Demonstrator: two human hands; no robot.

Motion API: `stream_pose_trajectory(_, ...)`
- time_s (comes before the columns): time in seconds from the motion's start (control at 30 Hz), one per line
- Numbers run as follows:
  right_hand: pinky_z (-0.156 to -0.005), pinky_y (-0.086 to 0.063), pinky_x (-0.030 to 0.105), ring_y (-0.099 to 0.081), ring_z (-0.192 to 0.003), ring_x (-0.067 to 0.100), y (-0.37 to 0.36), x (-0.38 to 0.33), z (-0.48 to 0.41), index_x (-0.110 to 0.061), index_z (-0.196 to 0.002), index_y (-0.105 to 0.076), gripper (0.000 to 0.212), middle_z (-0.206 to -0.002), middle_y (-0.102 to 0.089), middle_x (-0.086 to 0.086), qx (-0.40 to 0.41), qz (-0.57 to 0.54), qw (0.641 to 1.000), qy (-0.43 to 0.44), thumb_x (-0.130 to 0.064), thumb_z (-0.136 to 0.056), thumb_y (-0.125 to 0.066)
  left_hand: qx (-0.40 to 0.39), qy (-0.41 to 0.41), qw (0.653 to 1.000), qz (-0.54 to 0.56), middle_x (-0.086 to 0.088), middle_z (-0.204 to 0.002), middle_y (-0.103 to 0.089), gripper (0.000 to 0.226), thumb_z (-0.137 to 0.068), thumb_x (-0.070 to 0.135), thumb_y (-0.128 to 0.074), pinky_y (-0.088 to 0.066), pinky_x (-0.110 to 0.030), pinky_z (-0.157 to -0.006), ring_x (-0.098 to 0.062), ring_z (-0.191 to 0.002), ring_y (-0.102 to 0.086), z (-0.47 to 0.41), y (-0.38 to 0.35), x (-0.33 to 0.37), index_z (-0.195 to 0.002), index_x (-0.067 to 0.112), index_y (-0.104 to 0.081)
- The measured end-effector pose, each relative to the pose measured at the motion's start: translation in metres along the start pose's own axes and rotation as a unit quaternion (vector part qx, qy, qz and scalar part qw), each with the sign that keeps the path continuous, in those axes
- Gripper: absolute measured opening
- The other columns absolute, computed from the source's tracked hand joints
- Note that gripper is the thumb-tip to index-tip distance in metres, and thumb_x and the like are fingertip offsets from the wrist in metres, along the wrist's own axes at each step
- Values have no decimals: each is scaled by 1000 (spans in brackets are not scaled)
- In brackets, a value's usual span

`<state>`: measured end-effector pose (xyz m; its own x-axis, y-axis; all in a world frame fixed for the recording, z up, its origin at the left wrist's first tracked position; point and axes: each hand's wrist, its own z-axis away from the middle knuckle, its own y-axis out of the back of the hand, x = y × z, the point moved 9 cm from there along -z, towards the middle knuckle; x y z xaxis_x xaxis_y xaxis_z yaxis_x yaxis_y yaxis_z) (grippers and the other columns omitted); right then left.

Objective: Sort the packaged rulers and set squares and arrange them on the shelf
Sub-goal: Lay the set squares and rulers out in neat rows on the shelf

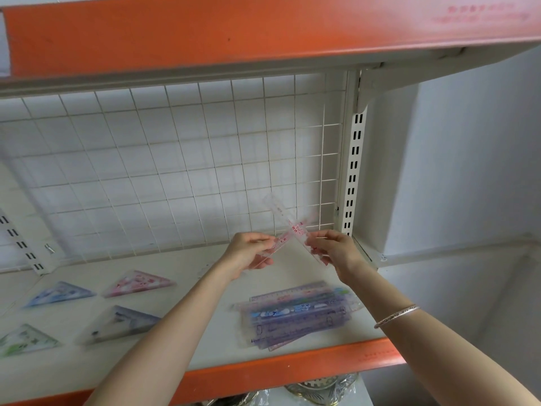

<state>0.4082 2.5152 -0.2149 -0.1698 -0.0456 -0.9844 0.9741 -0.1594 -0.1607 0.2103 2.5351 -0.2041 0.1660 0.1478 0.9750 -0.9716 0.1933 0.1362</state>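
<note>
Above the white shelf (205, 341) my two hands each hold a clear packaged ruler with pink print, and the two rulers cross in an X. My left hand (248, 253) grips the ruler (304, 222) that slants up to the right. My right hand (336, 249) pinches the ruler (278, 208) that slants up to the left. A loose pile of packaged rulers (295, 313) in blue and purple lies under my right forearm. Several packaged set squares lie at the left: blue (60, 293), pink (139, 282), purple (123, 323) and green (25, 341).
A white wire grid (164, 171) backs the shelf, with a slotted upright (354, 174) at its right end. An orange-edged upper shelf (234, 33) hangs overhead. The shelf's orange front lip (292, 370) runs below, with wrapped goods (322, 388) underneath. A grey wall stands at the right.
</note>
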Motion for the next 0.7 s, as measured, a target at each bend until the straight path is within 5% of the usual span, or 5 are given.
stream_pose_trajectory(0.1, -54, -43, 12, -54, -57, 8, 7, -14, -3, -4, -81, -67, 9, -71, -63, 5, 27, 40, 997, 62, 5, -80, -67, 9, -34, 993, -108, -8, -80, -69, 21, -85, 9, -70, -44, -15, -43, -8, -43, -60, -2, 9, 6, -105, 5, -69)
stream_pose_trajectory(0.27, -75, -45, 23, -58, -73, 13, 3, -22, -6, -13, -77, -69, 13, -75, -67, 0, -13, 117, 989, 89, -1, -83, -67, -32, -36, 989, -139, -8, -84, -71, 27, -78, 2, -75, -49, -17, -52, -10, -59, -67, -2, 9, 7, -102, 10, -68)
stream_pose_trajectory(0.47, -68, -47, 22, -58, -70, 13, -4, -16, -5, -13, -78, -71, 15, -75, -67, 0, -52, 116, 990, 56, -1, -85, -64, 10, -8, 999, 52, -7, -65, -68, 14, -78, -5, -73, -49, -14, -52, -9, -53, -64, -7, 13, 1, -86, 3, -66)
stream_pose_trajectory(0.7, -55, -46, 10, -54, -62, 8, -13, -8, -1, 1, -97, -71, 15, -76, -66, 3, -57, 108, 992, 24, 3, -84, -64, -25, 1, 985, 173, -10, -79, -71, 18, -86, -11, -58, -55, -16, -63, -13, -68, -69, -9, 4, -3, -95, 2, -67)
